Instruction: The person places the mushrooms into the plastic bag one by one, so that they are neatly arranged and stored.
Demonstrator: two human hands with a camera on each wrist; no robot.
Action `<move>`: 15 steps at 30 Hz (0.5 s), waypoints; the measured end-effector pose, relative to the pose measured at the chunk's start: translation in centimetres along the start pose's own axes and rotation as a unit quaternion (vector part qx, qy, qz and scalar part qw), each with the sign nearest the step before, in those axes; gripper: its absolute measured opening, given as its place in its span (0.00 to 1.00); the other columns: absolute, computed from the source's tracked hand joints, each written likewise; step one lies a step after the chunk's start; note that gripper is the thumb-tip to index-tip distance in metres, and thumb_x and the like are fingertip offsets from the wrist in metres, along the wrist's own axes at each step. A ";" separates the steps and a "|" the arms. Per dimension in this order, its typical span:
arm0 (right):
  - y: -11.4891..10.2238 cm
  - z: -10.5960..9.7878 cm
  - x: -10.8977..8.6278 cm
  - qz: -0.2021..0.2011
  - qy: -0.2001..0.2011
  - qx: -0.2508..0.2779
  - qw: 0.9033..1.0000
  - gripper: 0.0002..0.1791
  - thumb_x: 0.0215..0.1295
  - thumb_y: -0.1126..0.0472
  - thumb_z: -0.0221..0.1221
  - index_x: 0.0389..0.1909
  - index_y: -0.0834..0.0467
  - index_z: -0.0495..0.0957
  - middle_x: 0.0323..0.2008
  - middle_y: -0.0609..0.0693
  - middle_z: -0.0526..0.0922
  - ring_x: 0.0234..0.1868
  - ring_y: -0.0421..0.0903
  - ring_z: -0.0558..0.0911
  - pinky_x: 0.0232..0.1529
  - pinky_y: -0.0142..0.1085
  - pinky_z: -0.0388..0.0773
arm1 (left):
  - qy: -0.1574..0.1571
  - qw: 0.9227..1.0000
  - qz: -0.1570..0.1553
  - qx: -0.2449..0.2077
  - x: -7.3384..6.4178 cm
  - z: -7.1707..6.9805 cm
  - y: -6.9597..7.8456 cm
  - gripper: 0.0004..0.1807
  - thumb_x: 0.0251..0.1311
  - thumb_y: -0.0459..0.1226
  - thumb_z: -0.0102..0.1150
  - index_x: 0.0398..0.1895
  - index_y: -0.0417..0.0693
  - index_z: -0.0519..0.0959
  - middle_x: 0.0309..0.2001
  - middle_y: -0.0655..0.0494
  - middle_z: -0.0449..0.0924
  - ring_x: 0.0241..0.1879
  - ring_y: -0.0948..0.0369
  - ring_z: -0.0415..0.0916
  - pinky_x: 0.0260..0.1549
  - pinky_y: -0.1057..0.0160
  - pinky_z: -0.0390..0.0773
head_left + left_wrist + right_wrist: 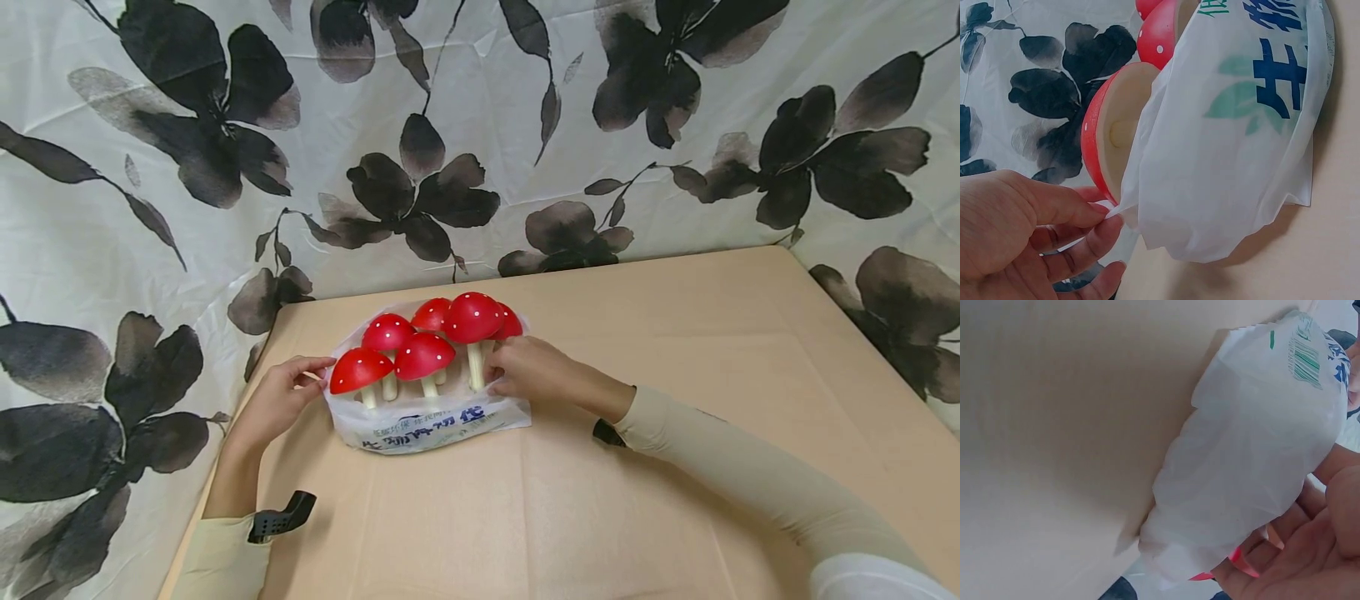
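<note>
A white plastic bag [450, 429] with blue and green print lies on the table, its opening rolled down around several toy mushrooms with red, white-dotted caps [424, 356] and pale stems. At the bag's left rim, my left hand [276, 404] pinches the thin plastic between thumb and fingertips, right beside a mushroom cap [1092, 144]. On the opposite side my right hand [534, 372] has its fingers curled at the bag's rim, close to a tall mushroom's stem [476, 367]. The right wrist view shows the bag's side [1241, 450] partly covering those fingers.
The bag rests toward the back left of a light tan table [637, 483]. Behind and beside the table hangs white cloth [517, 150] with dark flowers. A black strap mount [281, 517] sits on the left wrist.
</note>
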State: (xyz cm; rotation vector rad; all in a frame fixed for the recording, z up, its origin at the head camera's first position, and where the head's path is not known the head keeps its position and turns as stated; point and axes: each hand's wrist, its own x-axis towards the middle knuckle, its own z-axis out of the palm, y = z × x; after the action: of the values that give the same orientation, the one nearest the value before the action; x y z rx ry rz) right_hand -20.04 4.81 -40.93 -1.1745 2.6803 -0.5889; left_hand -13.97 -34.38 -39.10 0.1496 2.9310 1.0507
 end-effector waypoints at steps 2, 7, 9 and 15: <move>0.1 -0.1 0.0 -0.019 -0.003 0.000 1.000 0.08 0.59 0.56 0.72 0.39 0.49 0.90 0.32 0.39 0.84 0.38 0.40 0.76 0.40 0.31 0.75 | 0.000 1.000 -0.001 -0.002 0.0 0.0 0.1 0.18 0.67 0.25 0.57 0.60 0.34 0.79 0.49 0.37 0.79 0.45 0.47 0.76 0.35 0.72 0.79; 0.2 -0.7 -0.3 -0.056 -0.015 0.018 0.998 0.08 0.61 0.57 0.71 0.42 0.50 0.90 0.34 0.39 0.87 0.40 0.41 0.76 0.43 0.33 0.75 | -0.001 1.000 0.002 -0.002 0.1 0.1 0.0 0.18 0.67 0.25 0.57 0.59 0.34 0.79 0.48 0.38 0.80 0.45 0.47 0.75 0.35 0.72 0.80; 0.2 -1.0 -0.5 -0.059 -0.026 0.029 0.997 0.09 0.62 0.57 0.70 0.42 0.50 0.90 0.35 0.39 0.87 0.42 0.41 0.76 0.45 0.34 0.75 | -0.001 1.000 0.006 -0.001 0.1 0.1 -0.1 0.18 0.66 0.25 0.57 0.59 0.34 0.79 0.48 0.38 0.80 0.45 0.47 0.76 0.35 0.72 0.79; 0.0 -1.4 -0.6 -0.061 -0.051 0.055 0.995 0.09 0.64 0.54 0.68 0.43 0.51 0.90 0.35 0.39 0.86 0.42 0.39 0.77 0.44 0.31 0.77 | 0.002 1.000 0.008 0.000 0.0 0.1 -0.1 0.18 0.66 0.24 0.57 0.59 0.33 0.79 0.48 0.38 0.80 0.45 0.47 0.76 0.35 0.73 0.79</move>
State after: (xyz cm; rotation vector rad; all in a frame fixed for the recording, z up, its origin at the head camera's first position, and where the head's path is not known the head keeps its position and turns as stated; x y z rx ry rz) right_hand -20.11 5.65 -39.66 -1.3060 2.4714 -0.6657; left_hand -14.00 -34.39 -39.20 0.1715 2.9369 1.0553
